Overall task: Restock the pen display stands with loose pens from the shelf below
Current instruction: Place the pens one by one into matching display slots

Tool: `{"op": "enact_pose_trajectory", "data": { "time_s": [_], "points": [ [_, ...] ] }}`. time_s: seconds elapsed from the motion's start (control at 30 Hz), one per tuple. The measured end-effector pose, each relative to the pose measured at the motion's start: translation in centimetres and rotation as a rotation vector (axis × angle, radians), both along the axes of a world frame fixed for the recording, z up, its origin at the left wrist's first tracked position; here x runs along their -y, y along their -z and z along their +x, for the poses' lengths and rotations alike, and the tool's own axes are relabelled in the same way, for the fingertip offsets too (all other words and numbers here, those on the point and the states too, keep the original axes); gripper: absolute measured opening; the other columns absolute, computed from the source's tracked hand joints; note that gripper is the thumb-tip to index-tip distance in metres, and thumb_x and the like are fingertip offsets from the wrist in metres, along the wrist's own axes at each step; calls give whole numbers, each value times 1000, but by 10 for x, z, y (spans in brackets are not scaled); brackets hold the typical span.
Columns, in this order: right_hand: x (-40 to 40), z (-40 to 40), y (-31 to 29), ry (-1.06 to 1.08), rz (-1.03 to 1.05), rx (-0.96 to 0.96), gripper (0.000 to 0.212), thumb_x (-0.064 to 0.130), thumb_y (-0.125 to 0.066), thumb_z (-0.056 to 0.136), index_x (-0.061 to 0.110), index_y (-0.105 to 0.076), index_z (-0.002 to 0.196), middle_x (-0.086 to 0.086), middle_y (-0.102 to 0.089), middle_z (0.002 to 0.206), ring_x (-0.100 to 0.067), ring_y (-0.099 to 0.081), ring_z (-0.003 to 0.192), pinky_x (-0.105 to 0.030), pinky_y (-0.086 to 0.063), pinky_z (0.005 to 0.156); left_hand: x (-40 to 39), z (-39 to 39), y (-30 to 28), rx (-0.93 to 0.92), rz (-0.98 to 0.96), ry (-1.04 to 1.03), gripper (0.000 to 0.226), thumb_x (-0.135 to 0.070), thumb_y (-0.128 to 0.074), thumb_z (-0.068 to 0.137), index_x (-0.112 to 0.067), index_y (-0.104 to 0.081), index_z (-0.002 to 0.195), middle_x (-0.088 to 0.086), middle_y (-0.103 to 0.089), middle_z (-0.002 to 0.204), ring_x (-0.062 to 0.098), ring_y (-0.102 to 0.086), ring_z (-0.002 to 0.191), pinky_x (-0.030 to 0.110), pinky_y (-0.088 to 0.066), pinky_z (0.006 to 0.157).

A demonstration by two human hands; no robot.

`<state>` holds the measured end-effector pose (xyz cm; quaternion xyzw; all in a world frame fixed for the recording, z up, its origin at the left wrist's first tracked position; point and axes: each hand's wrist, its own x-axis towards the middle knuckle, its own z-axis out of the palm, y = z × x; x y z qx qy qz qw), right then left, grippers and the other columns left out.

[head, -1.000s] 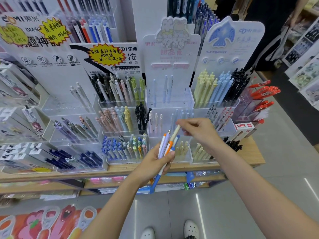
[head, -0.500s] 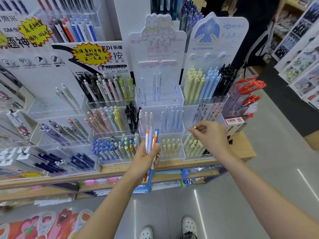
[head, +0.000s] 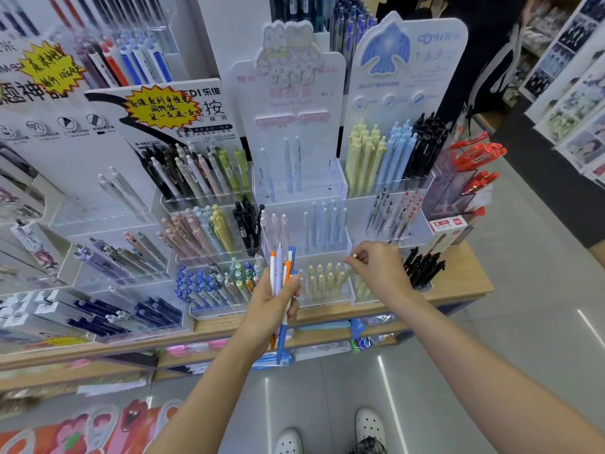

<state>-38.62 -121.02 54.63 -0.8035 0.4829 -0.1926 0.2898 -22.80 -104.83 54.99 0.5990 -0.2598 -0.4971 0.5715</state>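
Observation:
My left hand (head: 275,299) grips a bundle of loose pens (head: 282,273), orange, lilac, white and blue, held upright in front of the clear acrylic pen stand (head: 302,188) with the rabbit header. My right hand (head: 376,270) pinches the top of a pale yellow pen (head: 349,268), which leans over the stand's bottom tier beside the yellow pens (head: 322,276) standing there. The middle tier holds pale blue and pink pens; the top tier holds only a few.
A bird-header stand (head: 393,158) with yellow, blue and black pens is to the right, red pens (head: 474,158) beyond it. More stands fill the left. All sit on a wooden shelf (head: 458,283), with packets on the shelf below (head: 327,335). A person in black stands behind.
My right hand drew one pale yellow pen out of the bundle in my left hand and carried it right and down to the bottom tier. My left hand stayed roughly where it was.

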Motion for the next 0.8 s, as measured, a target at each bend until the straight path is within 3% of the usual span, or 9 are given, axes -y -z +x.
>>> {"op": "enact_pose_trajectory", "data": {
  "time_s": [0.13,0.27,0.47,0.7,0.8],
  "points": [
    [1,1,6,11,-53,-157,20,36,-74,85,15,-73,84,-1,-70,77,-17,-66,76,-34,-56,70,1,0,-1,-13,-1,-8,15,-22,-55,102,-10,-49,111,7,-50,79,15,-41,54,24,-41,51],
    [1,6,6,-11,-148,-348,24,44,-68,88,22,-72,97,1,-73,91,-20,-66,91,-29,-49,67,3,-2,-4,-5,-13,0,19,-21,-55,102,-9,-48,116,6,-52,79,15,-43,54,25,-42,51],
    [-3,6,10,-87,-161,-403,26,39,-58,96,20,-76,96,-2,-75,88,-22,-68,84,-29,-52,67,0,0,-6,-36,-39,28,23,-24,-53,102,-7,-47,116,8,-51,84,14,-42,57,25,-42,54],
    [-5,12,10,-124,-167,-467,22,31,-57,98,22,-75,108,-4,-74,101,-24,-67,92,-32,-53,71,-3,2,-8,-59,-90,93,21,-30,-58,98,-15,-52,110,3,-53,81,16,-39,58,28,-38,57],
    [-4,9,-3,-144,-106,-437,30,23,-57,96,17,-65,124,-7,-67,112,-24,-64,97,-36,-54,80,-5,5,-9,-35,-83,121,18,-29,-59,99,-15,-53,109,3,-55,82,16,-40,58,32,-34,56]
  ]
}}
